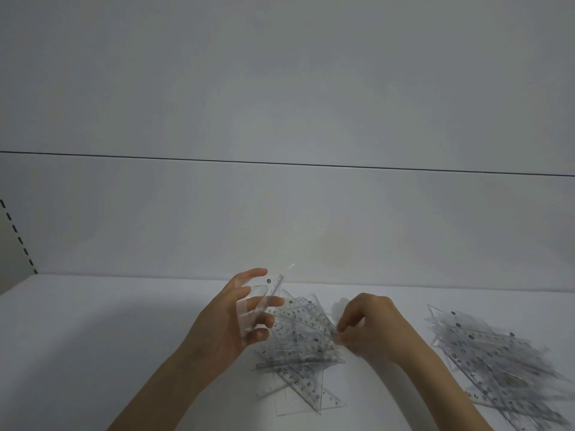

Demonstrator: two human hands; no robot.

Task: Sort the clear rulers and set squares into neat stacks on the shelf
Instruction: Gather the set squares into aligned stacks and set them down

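Set-square heap point(298, 337), judged light, stiff, slippery: 3 o'clock edge is pinched by right hand point(373, 328); 1 piece point(273, 287) is gripped by left hand point(230, 321).

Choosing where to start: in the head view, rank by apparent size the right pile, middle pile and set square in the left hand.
1. right pile, even cropped
2. middle pile
3. set square, held by left hand
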